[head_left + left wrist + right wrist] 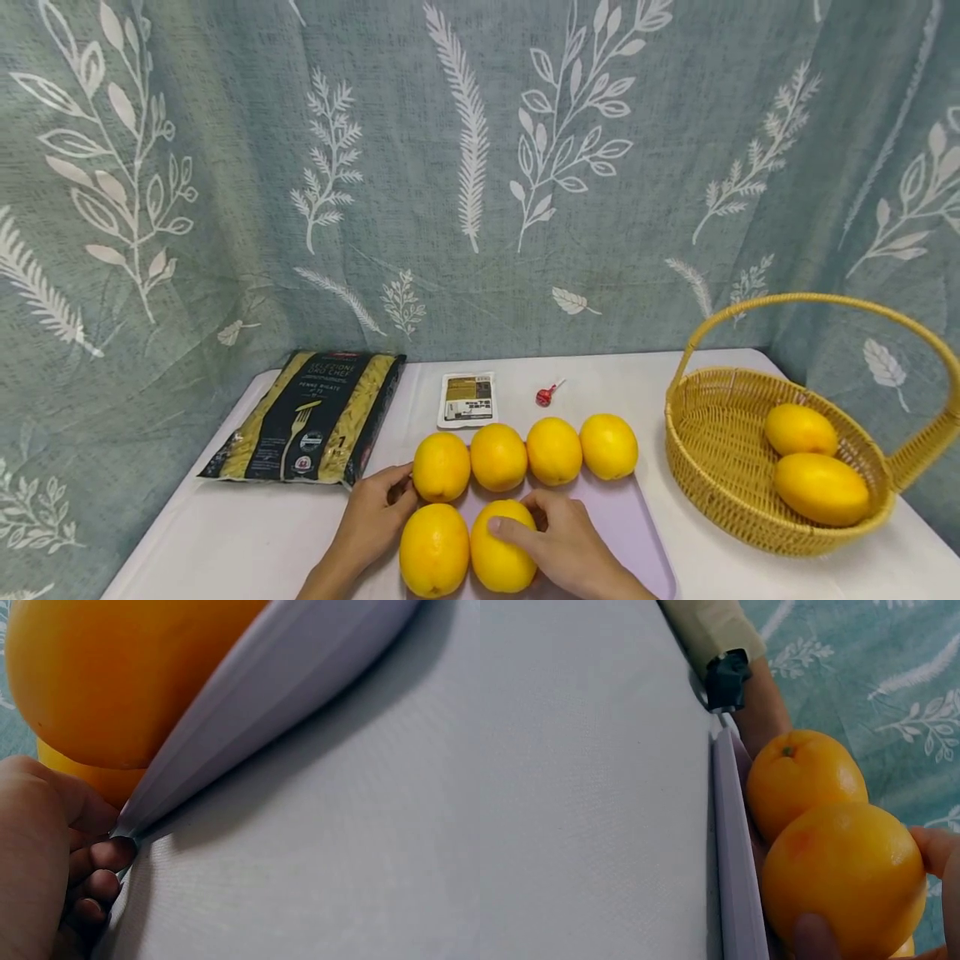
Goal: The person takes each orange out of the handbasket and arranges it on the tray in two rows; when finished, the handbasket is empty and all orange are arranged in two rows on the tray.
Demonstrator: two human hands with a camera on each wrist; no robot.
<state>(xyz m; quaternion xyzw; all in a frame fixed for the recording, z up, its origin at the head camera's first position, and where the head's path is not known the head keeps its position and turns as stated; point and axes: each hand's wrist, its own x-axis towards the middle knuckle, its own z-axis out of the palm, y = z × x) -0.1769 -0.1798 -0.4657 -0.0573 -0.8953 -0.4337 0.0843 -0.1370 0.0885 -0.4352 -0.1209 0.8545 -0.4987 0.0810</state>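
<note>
A shallow lilac tray carries several oranges: a back row, including one at the back left, and two in front. My right hand holds the front right orange, thumb on one side and fingers on the other; the right wrist view shows this orange inside the tray rim. Beside it sits the front left orange. At the tray's left edge is my left hand, its thumb and fingers pinching the rim in the left wrist view.
A wicker basket with a tall handle and two oval yellow fruits stands at the right. A penne bag lies back left. Behind the tray are a small flat packet and a red lollipop. A patterned curtain hangs behind.
</note>
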